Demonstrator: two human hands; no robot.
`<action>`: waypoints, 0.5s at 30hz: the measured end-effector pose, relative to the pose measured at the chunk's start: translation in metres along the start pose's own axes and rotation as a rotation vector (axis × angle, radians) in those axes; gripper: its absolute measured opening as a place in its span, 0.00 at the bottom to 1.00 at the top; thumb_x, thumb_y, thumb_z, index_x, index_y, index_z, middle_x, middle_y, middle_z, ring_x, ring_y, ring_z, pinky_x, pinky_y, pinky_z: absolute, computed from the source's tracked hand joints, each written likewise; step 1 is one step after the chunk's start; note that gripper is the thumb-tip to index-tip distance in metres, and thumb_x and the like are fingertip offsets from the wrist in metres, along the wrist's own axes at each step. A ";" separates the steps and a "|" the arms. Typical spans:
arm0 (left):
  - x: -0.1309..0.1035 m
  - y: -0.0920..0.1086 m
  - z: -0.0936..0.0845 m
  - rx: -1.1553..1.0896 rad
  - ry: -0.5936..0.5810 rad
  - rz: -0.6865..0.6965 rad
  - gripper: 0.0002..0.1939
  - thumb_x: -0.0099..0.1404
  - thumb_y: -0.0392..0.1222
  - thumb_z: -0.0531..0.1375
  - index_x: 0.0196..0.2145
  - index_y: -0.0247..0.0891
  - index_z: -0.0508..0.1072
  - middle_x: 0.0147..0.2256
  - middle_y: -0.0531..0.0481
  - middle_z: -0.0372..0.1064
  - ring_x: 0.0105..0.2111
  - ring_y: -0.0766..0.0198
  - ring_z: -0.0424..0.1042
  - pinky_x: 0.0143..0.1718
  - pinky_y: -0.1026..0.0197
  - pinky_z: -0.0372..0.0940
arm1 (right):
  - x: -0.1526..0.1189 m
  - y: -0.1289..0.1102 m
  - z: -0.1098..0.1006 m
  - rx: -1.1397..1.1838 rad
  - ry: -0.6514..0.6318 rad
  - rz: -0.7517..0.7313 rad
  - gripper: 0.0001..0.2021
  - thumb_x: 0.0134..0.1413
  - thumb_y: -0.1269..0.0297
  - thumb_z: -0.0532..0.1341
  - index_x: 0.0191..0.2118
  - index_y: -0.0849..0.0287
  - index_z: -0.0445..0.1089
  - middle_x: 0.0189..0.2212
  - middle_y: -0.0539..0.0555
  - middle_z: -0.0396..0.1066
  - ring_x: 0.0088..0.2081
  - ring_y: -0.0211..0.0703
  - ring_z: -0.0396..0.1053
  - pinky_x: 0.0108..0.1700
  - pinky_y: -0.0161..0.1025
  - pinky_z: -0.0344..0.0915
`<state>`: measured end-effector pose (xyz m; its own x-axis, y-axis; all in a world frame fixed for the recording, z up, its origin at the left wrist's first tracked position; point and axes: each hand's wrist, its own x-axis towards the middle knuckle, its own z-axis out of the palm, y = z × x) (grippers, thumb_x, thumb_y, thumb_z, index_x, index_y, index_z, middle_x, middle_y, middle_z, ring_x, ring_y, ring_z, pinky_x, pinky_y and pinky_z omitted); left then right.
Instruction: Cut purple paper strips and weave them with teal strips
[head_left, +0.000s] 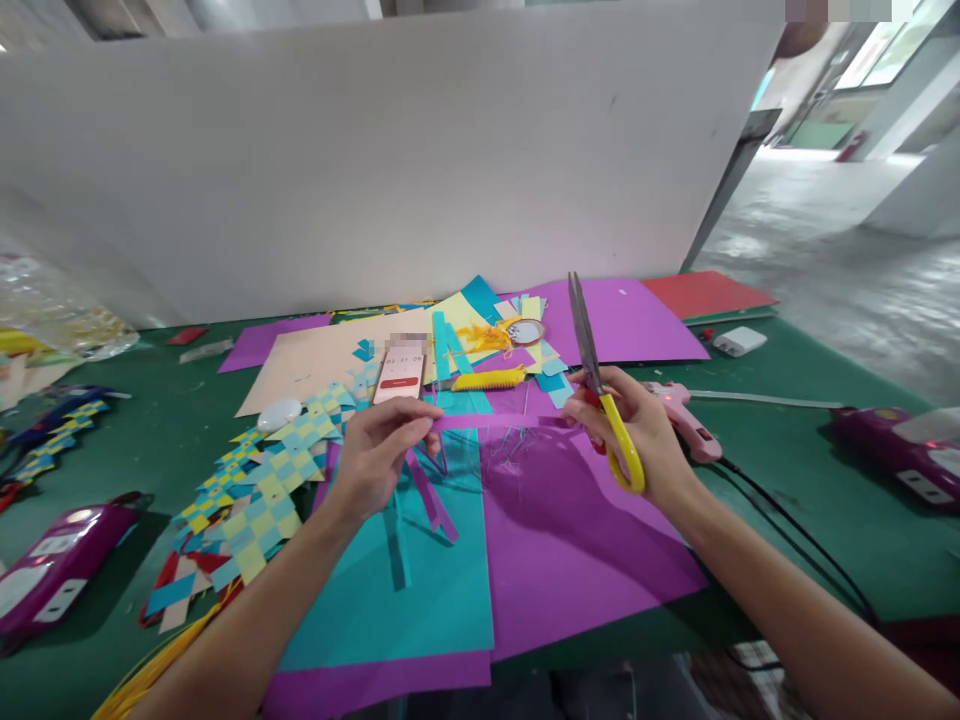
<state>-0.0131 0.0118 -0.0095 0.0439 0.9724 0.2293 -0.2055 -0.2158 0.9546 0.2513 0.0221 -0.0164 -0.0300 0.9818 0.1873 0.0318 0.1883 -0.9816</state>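
A narrow purple paper strip (499, 423) is stretched level between my hands. My left hand (386, 450) pinches its left end between thumb and fingers. My right hand (626, 420) grips scissors (585, 335) with yellow and red handles, blades pointing up and away, and its fingertips also hold the strip's right end. Below the strip lie a teal sheet (420, 600) and a purple sheet (585, 570). Purple strip pieces (433, 500) hang or lie under my left hand; which of the two, I cannot tell. A yellow box cutter (489, 380) lies just beyond the strip.
Woven checkered paper pieces (262, 510) spread on the left by a phone (401, 370). A pink glue gun (690, 425) with a black cord lies right of my right hand. Purple power strips (64, 570) sit at both sides. A white panel (360, 170) stands behind.
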 end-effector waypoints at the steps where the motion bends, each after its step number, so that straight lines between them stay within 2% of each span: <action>1: 0.000 0.000 0.000 -0.014 -0.020 -0.012 0.06 0.54 0.35 0.65 0.31 0.37 0.80 0.22 0.51 0.70 0.20 0.67 0.69 0.21 0.65 0.66 | 0.000 0.000 0.000 0.004 -0.022 0.008 0.18 0.45 0.56 0.68 0.42 0.56 0.67 0.25 0.47 0.68 0.23 0.33 0.62 0.23 0.31 0.58; 4: 0.002 0.006 0.000 -0.135 -0.064 -0.025 0.08 0.51 0.35 0.63 0.31 0.35 0.80 0.17 0.54 0.62 0.18 0.69 0.63 0.17 0.68 0.60 | 0.002 0.001 0.000 0.029 -0.117 0.025 0.18 0.45 0.56 0.69 0.41 0.56 0.67 0.28 0.48 0.70 0.28 0.36 0.67 0.27 0.33 0.62; 7: 0.005 0.014 0.002 -0.257 -0.018 -0.012 0.08 0.49 0.34 0.61 0.29 0.34 0.79 0.15 0.56 0.54 0.17 0.71 0.57 0.15 0.70 0.55 | 0.001 0.002 -0.001 0.070 -0.249 0.060 0.17 0.45 0.57 0.69 0.40 0.57 0.68 0.31 0.50 0.71 0.31 0.37 0.68 0.32 0.34 0.65; 11: 0.008 0.021 0.003 -0.272 0.067 -0.014 0.07 0.48 0.33 0.60 0.27 0.35 0.77 0.15 0.56 0.52 0.17 0.72 0.54 0.15 0.71 0.52 | -0.004 -0.003 -0.001 0.163 -0.549 0.232 0.16 0.48 0.58 0.68 0.41 0.57 0.66 0.31 0.49 0.71 0.23 0.31 0.64 0.24 0.30 0.59; 13: 0.008 0.022 0.002 -0.262 0.092 -0.013 0.06 0.48 0.33 0.60 0.27 0.36 0.77 0.15 0.56 0.51 0.17 0.72 0.54 0.15 0.71 0.53 | -0.007 -0.006 0.000 0.195 -0.654 0.307 0.16 0.45 0.61 0.70 0.39 0.58 0.67 0.29 0.48 0.70 0.26 0.33 0.68 0.26 0.31 0.62; 15: 0.009 0.022 0.001 -0.255 0.103 -0.013 0.06 0.48 0.33 0.61 0.27 0.37 0.77 0.16 0.56 0.52 0.18 0.71 0.55 0.15 0.71 0.53 | -0.009 -0.007 0.002 0.215 -0.691 0.344 0.16 0.42 0.64 0.71 0.36 0.58 0.67 0.28 0.47 0.70 0.30 0.37 0.71 0.31 0.33 0.67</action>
<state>-0.0167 0.0155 0.0139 -0.0490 0.9817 0.1840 -0.4453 -0.1863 0.8758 0.2491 0.0115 -0.0111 -0.6679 0.7340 -0.1231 -0.0396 -0.2002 -0.9790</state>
